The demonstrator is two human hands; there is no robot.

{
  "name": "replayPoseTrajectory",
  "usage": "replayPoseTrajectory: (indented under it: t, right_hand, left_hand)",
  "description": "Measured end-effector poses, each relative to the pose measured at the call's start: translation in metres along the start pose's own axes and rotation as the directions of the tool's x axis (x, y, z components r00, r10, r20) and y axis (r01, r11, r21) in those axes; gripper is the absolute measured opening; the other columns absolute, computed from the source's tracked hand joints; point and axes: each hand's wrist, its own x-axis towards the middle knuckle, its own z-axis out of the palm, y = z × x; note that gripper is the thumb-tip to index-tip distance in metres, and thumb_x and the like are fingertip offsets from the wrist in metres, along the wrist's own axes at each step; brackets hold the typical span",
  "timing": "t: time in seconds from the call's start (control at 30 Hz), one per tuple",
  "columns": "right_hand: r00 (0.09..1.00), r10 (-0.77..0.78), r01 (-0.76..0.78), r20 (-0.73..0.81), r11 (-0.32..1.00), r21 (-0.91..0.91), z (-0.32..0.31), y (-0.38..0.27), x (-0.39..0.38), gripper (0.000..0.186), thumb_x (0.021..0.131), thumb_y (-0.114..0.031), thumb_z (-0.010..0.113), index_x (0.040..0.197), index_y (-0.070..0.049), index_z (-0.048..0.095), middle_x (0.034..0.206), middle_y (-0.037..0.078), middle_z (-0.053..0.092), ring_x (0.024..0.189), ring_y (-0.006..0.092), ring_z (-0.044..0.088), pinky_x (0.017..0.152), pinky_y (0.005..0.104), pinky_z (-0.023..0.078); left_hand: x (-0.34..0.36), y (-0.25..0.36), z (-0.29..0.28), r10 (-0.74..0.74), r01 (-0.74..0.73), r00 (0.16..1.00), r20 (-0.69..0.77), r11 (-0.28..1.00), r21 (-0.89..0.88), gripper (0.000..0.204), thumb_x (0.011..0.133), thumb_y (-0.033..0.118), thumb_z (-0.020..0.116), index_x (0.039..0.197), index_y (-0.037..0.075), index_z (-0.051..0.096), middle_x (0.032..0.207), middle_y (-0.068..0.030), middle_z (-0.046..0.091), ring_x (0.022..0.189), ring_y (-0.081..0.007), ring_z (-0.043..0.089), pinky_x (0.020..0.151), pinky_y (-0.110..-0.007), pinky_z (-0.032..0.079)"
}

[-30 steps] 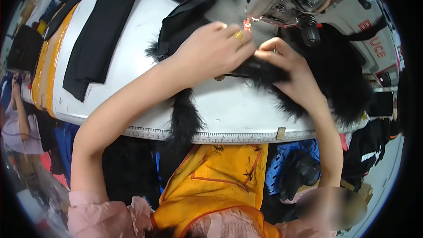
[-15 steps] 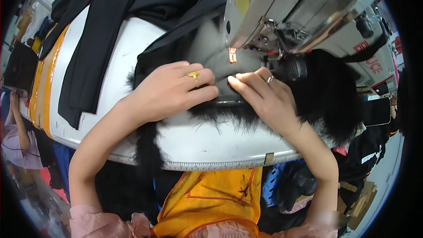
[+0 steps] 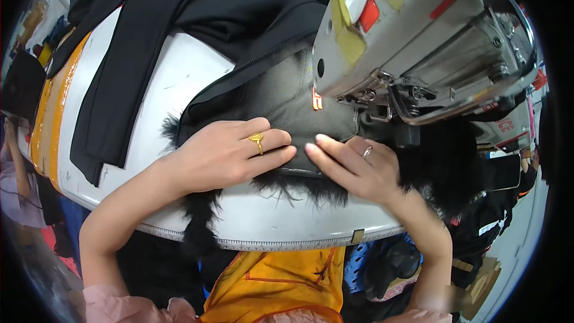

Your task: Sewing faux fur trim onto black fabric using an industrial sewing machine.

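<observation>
A black garment (image 3: 275, 93) with a zipper and shaggy black fur trim (image 3: 311, 191) lies spread on the white machine table, its far right part beneath the sewing machine (image 3: 412, 30). My left hand (image 3: 230, 149), a gold ring on one finger, rests palm down on the garment with bent fingers closed against the cloth; its thumb is hidden. Close beside its fingertips lies my right hand (image 3: 359, 164), wearing a silver ring, its fingers stretched out and pressing the cloth near the fur-trimmed front edge. A small orange-red label (image 3: 317, 99) shows on the cloth beside the machine head.
Black fabric pieces (image 3: 128, 93) drape over the table's far left. A measuring tape strip (image 3: 269, 244) follows the front edge. At the right lies a phone-like dark device (image 3: 503, 172). Below the table there is a blue perforated basket (image 3: 357, 266). Another person's arm (image 3: 19, 161) shows far left.
The whole view has shifted, so table, hands and garment sit lower and more of the machine head shows. My right fingers are straighter. The bright light on the cloth is gone.
</observation>
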Motion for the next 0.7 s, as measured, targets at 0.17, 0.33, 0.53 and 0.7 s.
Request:
replayPoseTrajectory:
  t: [0.17,0.33,0.53,0.7]
  right_hand:
    - [0.962,-0.066,0.039,0.264,0.994,0.105,0.001,0.013,-0.010,0.043,0.075,-0.010,0.057,0.117,-0.017,0.067,0.122,-0.001,0.063,0.075,0.0083,0.060,0.068,0.0200,0.050]
    - [0.861,0.325,-0.482,0.392,0.768,0.422,0.016,0.042,-0.032,0.038,0.085,-0.010,0.054,0.121,-0.017,0.064,0.119,0.006,0.064,0.098,0.0202,0.063,0.086,0.0295,0.048]
    - [0.876,0.461,-0.443,0.139,0.658,0.608,0.023,0.056,-0.055,0.026,0.083,-0.002,0.059,0.107,-0.011,0.064,0.104,0.008,0.065,0.094,0.0207,0.063,0.082,0.0315,0.049]
    - [0.829,0.527,-0.551,0.188,0.712,0.435,0.015,0.052,-0.055,0.032,0.081,0.000,0.058,0.109,-0.012,0.065,0.102,0.009,0.066,0.093,0.0214,0.064,0.082,0.0312,0.049]
  left_hand:
    - [0.008,-0.018,0.002,0.154,-0.147,0.986,-0.064,0.984,0.098,0.031,0.071,0.012,0.063,0.102,0.007,0.068,0.108,-0.0023,0.064,0.084,-0.0175,0.061,0.064,-0.026,0.050]
    - [0.031,-0.037,0.018,0.138,-0.128,0.985,-0.103,0.987,0.099,0.020,0.074,0.013,0.062,0.093,0.007,0.067,0.102,0.0001,0.065,0.095,-0.0113,0.060,0.070,-0.025,0.048]
    - [0.040,-0.052,0.025,0.131,-0.119,0.988,-0.079,0.983,0.141,0.020,0.075,0.013,0.061,0.094,0.013,0.067,0.090,0.0045,0.064,0.079,-0.0110,0.060,0.066,-0.024,0.044]
    - [0.041,-0.047,0.029,0.183,-0.157,0.972,-0.149,0.973,0.171,0.018,0.075,0.011,0.061,0.092,0.008,0.065,0.083,0.0034,0.061,0.076,-0.0105,0.059,0.069,-0.025,0.044]
